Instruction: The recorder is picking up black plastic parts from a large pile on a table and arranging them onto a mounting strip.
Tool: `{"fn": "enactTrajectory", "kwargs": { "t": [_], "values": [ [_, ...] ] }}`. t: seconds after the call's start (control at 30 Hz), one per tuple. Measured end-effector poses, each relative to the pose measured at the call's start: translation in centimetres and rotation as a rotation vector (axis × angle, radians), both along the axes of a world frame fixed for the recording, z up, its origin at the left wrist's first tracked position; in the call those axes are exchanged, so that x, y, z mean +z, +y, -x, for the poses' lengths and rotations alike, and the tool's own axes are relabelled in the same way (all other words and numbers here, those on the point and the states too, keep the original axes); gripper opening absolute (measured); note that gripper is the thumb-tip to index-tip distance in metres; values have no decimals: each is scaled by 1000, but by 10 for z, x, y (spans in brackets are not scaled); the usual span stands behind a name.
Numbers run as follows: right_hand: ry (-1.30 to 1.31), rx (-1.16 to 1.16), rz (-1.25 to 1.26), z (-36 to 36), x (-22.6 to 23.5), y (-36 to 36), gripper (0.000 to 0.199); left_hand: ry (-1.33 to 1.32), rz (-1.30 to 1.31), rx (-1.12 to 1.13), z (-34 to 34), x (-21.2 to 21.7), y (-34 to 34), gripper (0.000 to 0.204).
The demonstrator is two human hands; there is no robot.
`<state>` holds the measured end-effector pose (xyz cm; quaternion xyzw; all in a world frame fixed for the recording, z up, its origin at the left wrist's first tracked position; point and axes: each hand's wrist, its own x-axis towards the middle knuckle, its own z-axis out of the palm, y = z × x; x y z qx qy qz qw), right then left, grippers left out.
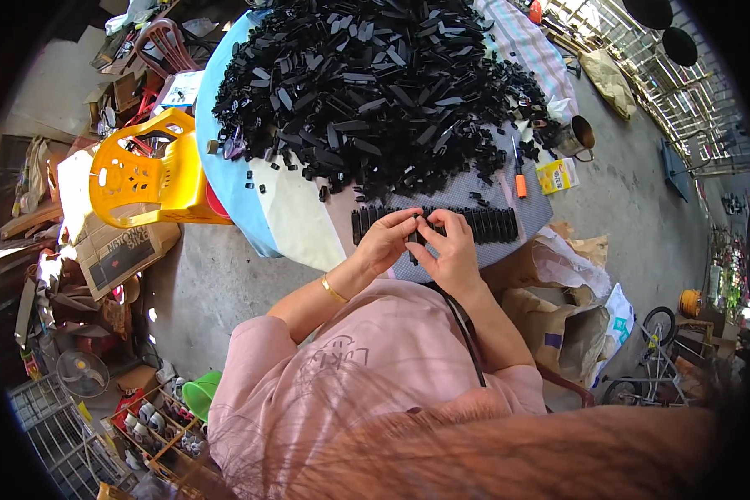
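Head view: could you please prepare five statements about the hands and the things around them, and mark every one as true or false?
1. The left hand and the right hand are close together at the row of black pieces. True.
2. The bracelet is on the right wrist. False: it is on the left wrist.
3. The large heap of parts on the table is mostly white. False: it is mostly black.
4. A yellow chair stands to the left of the table. True.
5. The thin tool right of the heap has a green handle. False: its handle is orange.
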<state>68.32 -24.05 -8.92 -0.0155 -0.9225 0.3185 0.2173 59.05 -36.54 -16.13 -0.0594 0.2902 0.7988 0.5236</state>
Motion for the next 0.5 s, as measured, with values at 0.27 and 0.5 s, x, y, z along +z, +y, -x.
{"fn": "enactTrajectory", "kwargs": {
  "t": [0.27,0.5],
  "values": [
    [-25,-396,289,-30,-59,43,29,527,285,-160,-1,-17,54,30],
    [-320,-832,-80,-94,-137,190,35,1863,811,212,92,-19,94,30]
  ]
}}
